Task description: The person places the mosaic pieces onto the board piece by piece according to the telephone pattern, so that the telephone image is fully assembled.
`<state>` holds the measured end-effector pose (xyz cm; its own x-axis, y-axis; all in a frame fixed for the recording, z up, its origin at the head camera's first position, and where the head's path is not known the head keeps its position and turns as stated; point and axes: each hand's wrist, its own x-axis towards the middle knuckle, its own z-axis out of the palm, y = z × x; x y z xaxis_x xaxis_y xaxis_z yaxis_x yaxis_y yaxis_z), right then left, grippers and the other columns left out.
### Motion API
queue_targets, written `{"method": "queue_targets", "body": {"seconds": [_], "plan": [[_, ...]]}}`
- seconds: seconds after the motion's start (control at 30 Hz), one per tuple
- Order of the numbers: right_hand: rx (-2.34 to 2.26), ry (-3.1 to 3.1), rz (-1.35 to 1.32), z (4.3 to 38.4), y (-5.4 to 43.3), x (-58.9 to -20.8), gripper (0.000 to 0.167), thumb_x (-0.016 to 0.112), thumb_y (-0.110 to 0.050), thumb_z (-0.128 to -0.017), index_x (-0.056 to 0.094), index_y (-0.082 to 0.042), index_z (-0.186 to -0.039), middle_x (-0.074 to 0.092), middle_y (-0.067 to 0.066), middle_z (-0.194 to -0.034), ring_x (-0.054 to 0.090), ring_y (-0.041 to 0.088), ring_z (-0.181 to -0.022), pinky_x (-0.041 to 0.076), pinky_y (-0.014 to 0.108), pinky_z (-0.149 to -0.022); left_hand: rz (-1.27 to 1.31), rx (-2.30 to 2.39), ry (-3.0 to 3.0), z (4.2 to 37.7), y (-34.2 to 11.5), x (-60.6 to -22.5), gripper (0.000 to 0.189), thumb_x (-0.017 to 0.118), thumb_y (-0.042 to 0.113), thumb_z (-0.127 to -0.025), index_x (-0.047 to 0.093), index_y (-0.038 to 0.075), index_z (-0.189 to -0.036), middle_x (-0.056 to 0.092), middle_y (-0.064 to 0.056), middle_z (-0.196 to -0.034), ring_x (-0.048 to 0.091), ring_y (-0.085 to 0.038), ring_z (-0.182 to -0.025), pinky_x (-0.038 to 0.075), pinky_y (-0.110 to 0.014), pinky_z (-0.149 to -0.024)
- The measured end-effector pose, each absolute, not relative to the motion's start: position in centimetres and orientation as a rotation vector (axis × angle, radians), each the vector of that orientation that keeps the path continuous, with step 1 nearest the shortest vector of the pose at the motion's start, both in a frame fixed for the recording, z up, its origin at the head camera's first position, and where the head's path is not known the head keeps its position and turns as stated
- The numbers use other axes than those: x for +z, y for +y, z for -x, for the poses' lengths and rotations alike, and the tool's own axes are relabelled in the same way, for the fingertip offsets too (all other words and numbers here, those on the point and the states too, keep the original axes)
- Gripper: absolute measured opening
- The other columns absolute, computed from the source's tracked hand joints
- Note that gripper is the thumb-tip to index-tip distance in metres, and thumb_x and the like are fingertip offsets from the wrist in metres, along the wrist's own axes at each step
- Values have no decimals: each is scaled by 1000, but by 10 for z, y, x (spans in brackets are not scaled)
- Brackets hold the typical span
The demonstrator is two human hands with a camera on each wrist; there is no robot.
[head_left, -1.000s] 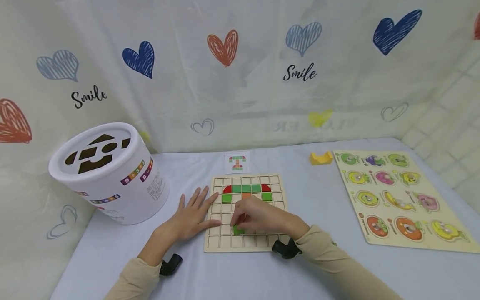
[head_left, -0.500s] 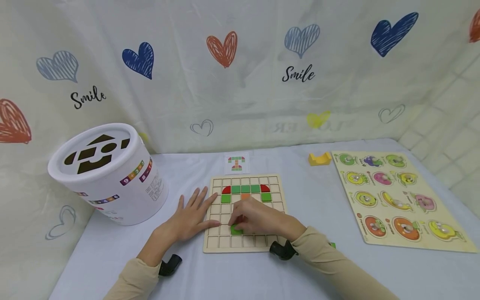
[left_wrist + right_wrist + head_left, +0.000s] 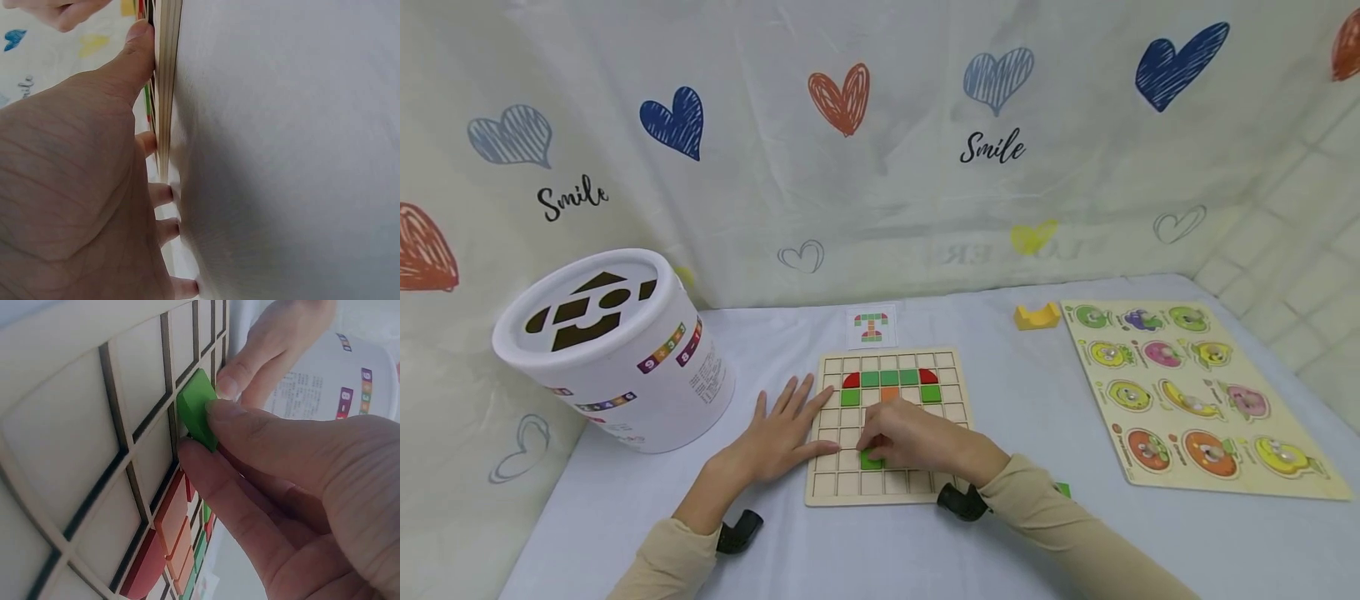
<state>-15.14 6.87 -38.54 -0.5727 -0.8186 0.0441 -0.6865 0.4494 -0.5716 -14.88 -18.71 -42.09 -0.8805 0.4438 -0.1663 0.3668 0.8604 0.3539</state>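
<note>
My right hand point(image 3: 913, 433) pinches a green square tile point(image 3: 199, 406) between thumb and index finger. The tile sits tilted over a cell in the lower part of the wooden grid board point(image 3: 835, 485), not flat. My left hand point(image 3: 772, 440) lies with fingers spread at the board's left side; its thumb and index fingertip touch the board, and the other fingers rest on the cloth. Across the upper rows are green tiles point(image 3: 890, 379) with red quarter-round pieces point(image 3: 928, 377) at both ends. Orange tiles point(image 3: 172, 515) and a red curved piece point(image 3: 145, 569) lie near my right fingers.
A pattern card point(image 3: 871, 327) lies behind the board. To the left stands a white bucket point(image 3: 647, 367) with a slotted lid. A fruit puzzle board point(image 3: 1202, 400) and a yellow arch block point(image 3: 1037, 317) are at right. A green piece point(image 3: 1063, 489) peeks out beside my right sleeve.
The head view has shifted slightly. Both hands keep nearly the same places on the board, the right one still pinching the green tile. More of the green piece by my right sleeve shows.
</note>
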Motion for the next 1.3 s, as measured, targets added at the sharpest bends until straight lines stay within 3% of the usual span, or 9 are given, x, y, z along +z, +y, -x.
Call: {"method": "queue_targets", "body": {"seconds": [0.23,0.47,0.73,1.0,1.3], "plan": [[-723,2509,1343,149,67,-384,17,82,2,-88,83,-1,-105,71,2,-89,57,1,-75,51,13,-72,-647,490,2801,147,-186,-420,88,58,61,-100,26,14,-167,11,-23,-173,2,-46,-159,-2,-79,-115],[-556,2588,1475,147,65,-384,11,78,5,-90,84,-4,-92,67,0,-82,56,3,-72,48,11,-68,-626,475,2790,147,-187,-418,88,57,62,-101,25,15,-168,10,-21,-174,0,-44,-160,-3,-78,-116],[-659,2526,1491,147,75,-382,8,76,2,-93,82,-4,-94,68,-2,-84,55,2,-75,50,13,-72,-620,470,2791,148,-187,-418,88,56,63,-101,25,17,-168,10,-20,-174,2,-43,-160,-2,-78,-117],[-812,2328,1407,152,112,-373,12,70,-4,-99,80,-9,-101,69,-9,-96,61,-1,-86,55,19,-81,-615,458,2785,149,-187,-420,89,55,65,-101,24,17,-168,9,-20,-174,1,-43,-160,-3,-77,-117],[-768,2339,1194,151,177,-364,13,79,-7,-92,81,-16,-102,69,-11,-95,61,2,-86,56,29,-81,-617,436,2801,149,-187,-422,91,55,68,-99,24,17,-168,10,-19,-174,2,-43,-160,-2,-77,-117]]}}
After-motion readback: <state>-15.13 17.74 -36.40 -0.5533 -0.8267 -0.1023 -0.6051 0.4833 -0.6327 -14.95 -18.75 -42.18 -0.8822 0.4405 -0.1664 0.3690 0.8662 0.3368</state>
